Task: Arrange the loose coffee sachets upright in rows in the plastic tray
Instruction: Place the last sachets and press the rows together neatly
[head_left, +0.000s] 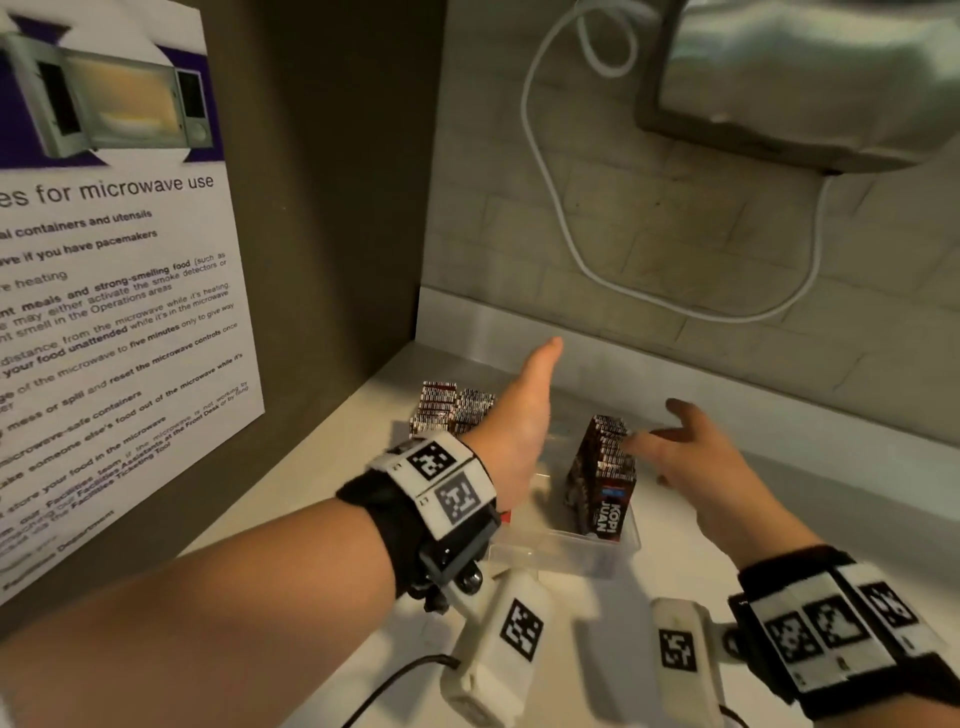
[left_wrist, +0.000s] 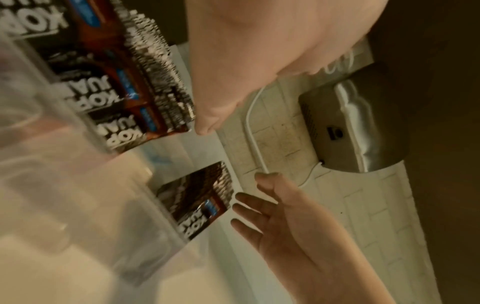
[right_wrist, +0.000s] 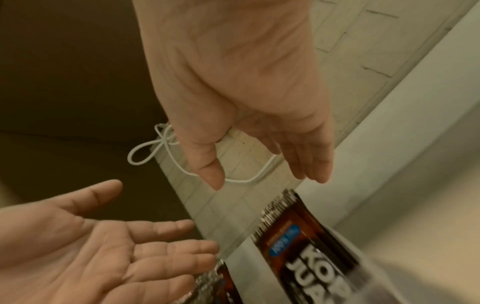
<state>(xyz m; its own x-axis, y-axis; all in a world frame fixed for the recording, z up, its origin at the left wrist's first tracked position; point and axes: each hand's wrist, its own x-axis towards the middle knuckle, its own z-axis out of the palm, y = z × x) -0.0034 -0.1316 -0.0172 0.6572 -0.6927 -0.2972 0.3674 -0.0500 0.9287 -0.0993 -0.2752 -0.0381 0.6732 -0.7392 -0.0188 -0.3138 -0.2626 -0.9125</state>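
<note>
A clear plastic tray (head_left: 566, 543) sits on the pale counter. Dark brown "Kopi Juan" coffee sachets stand upright in it: rows at the left (head_left: 451, 410) and one row at the right (head_left: 602, 467). My left hand (head_left: 524, 415) is open and edge-on above the gap between the rows, holding nothing. My right hand (head_left: 688, 447) is open with fingers spread, its fingertips at the top of the right row. In the left wrist view, both rows (left_wrist: 124, 82) (left_wrist: 202, 201) show beside my right hand (left_wrist: 272, 216). The right wrist view shows both empty palms (right_wrist: 246, 102) (right_wrist: 103, 246) above a sachet (right_wrist: 306, 246).
A microwave-use poster (head_left: 104, 270) hangs on the dark panel at the left. A white cable (head_left: 540, 171) loops down the tiled back wall from a steel appliance (head_left: 805, 78) at upper right. Pale counter (head_left: 779, 499) extends to the right of the tray.
</note>
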